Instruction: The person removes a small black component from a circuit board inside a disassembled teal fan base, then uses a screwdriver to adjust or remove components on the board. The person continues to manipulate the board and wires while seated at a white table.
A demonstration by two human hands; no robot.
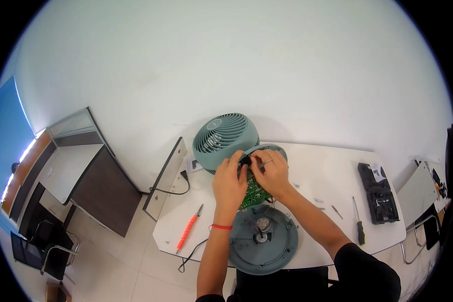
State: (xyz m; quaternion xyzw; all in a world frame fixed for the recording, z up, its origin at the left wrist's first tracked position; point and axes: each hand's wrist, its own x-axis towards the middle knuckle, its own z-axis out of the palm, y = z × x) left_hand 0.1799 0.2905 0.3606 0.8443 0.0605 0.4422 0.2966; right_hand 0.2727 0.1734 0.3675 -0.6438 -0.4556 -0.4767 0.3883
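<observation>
Hands working together over a white table (317, 166), taken here as the landmark. Left hand (229, 183), a red band at its wrist, is curling closed around the edge of a green circuit board (254, 194), which is being held tilted above the table's middle. Right hand (271, 173), a ring on one finger, is pinching closed on a small dark part (246, 160) at the board's upper end, the fingertips of both hands touching there; what exactly the part is cannot be told. Teal fan head (225, 137) with its ribbed grille is lying at the table's rear left, just behind the hands, with a matching round teal shell (277, 150) showing beside it, partly hidden by the fingers. Round teal base (263, 239), open side up with a metal hub at its centre, is sitting at the table's near edge, below the board. Red-handled screwdriver (189, 229) is lying on the table's left end, near a black cord (194, 254) trailing off the edge. Black-handled screwdriver (358, 224) is resting toward the table's right, well apart from the hands, with a black tool case (377, 194) lying open beyond it at the right end. Small loose screws (319, 201) are lying scattered between the hands and that screwdriver.
</observation>
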